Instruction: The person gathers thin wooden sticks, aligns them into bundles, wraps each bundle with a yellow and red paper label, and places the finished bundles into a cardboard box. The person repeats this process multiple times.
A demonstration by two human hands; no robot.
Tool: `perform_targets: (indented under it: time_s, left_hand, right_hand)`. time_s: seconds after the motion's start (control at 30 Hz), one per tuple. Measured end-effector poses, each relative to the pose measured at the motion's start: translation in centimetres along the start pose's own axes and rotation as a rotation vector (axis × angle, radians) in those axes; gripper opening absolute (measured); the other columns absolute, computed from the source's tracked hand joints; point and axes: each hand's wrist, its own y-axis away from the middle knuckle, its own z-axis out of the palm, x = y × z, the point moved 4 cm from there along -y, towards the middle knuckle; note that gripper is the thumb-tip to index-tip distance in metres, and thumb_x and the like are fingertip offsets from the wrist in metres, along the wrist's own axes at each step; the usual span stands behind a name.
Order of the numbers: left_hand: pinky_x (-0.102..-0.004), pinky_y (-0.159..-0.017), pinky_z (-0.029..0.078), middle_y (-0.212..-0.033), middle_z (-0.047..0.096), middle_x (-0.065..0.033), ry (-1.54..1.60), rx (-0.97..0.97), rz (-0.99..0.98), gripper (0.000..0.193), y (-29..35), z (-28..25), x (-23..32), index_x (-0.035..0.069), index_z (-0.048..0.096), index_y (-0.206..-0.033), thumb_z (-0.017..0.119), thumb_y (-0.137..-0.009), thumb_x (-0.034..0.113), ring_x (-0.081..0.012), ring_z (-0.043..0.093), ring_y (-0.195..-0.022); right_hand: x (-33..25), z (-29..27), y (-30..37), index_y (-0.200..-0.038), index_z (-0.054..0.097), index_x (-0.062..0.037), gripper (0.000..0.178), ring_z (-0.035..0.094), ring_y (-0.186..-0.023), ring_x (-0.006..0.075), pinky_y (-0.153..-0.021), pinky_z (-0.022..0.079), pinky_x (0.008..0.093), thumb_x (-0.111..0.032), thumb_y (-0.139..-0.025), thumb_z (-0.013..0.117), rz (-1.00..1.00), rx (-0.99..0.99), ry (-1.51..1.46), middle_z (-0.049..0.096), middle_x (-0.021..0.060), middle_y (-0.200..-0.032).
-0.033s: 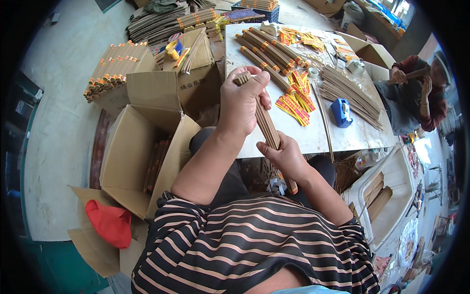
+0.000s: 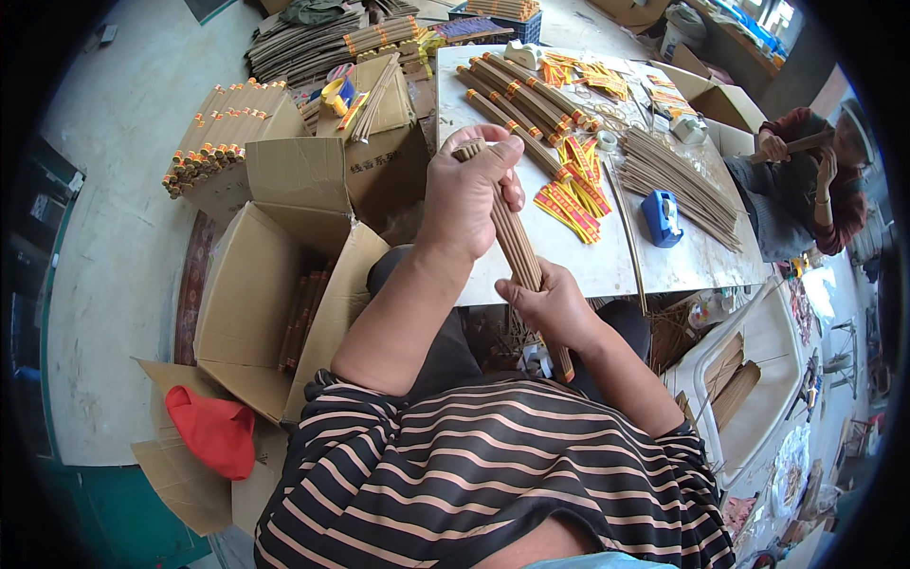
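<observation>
A bundle of thin brown incense sticks (image 2: 518, 237) slants across in front of my body, above my lap. My left hand (image 2: 474, 185) is closed round its upper end, with the stick tips showing beside the thumb. Lower down, my right hand (image 2: 553, 305) grips the same bundle, its thumb lying across the front. The bundle's lower end sticks out below my right hand, near my shirt. Just past my hands, red and yellow paper labels (image 2: 573, 204) lie loose on the white table (image 2: 588, 270).
Banded incense bundles (image 2: 517, 90), loose sticks (image 2: 678, 185) and a blue tape dispenser (image 2: 661, 220) lie on the table. An open cardboard box (image 2: 237, 294) holding bundles stands at left, near a red cloth (image 2: 210, 431). A co-worker (image 2: 806, 180) holds a bundle at right.
The bundle has turned slightly in my hands, and less of the orange band at its lower end shows. Both hands stay in nearly the same place.
</observation>
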Motion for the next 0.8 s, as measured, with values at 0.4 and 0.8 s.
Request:
perform_targets:
  time_s: [0.4,0.8]
  left_hand:
    - [-0.0200,-0.041,0.037,-0.058,0.045,0.0024,-0.355,-0.310,0.362,0.036,2.4,7.1,5.6,-0.002,0.049,-0.110,0.065,-0.081,0.011,-0.0058,0.044,-0.044]
    - [-0.0293,-0.065,0.047,-0.082,0.060,-0.0162,-0.678,-0.281,0.791,0.035,-0.1,6.6,1.2,-0.003,0.049,-0.101,0.066,-0.075,0.012,-0.0159,0.059,-0.074]
  right_hand:
    - [-4.2,-0.9,-0.7,-0.086,0.056,-0.0009,0.024,0.047,-0.060,0.0102,-0.056,0.043,0.0275,-0.020,-0.079,0.069,-0.403,0.174,0.169,0.053,0.0054,-0.064]
    - [1.0,-3.3,-5.1,-0.088,0.062,0.0006,0.014,0.057,-0.081,0.0117,-0.078,0.044,0.0284,-0.012,-0.082,0.064,-0.561,0.077,-0.100,0.063,0.0042,-0.084]
